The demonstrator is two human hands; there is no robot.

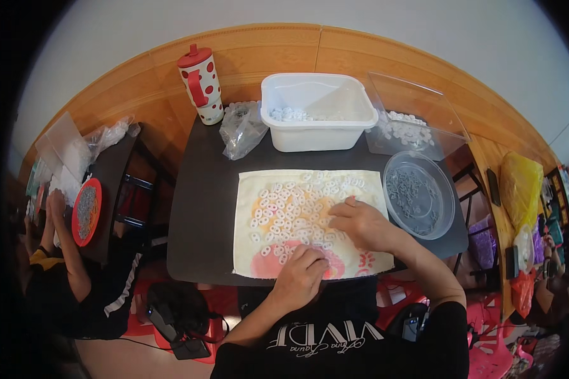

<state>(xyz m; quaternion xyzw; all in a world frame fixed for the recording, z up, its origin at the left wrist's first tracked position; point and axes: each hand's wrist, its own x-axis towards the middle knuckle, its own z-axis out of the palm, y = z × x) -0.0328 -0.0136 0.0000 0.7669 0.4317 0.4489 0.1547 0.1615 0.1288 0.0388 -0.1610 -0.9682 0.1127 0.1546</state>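
A cream cloth (245,189) with pink and orange patches lies on the dark table. Many small white oval pieces (278,205), which seem to have two holes each, are scattered over it. At the cloth's front edge, my left hand (299,278) rests with its fingers curled together. Whatever its fingertips may hold is hidden. My right hand (363,226) reaches in over the right half of the cloth. Its fingers are bent and somewhat apart, touching or just above the pieces, with nothing visible held.
Behind the cloth stand a white tub (316,136), a clear plastic bag (241,129) and a spotted tumbler (202,85). A clear bin (446,132) of white pieces and a round clear tub (446,218) of grey pieces are at right. Another person's hands (55,203) work beside a red tray (80,230).
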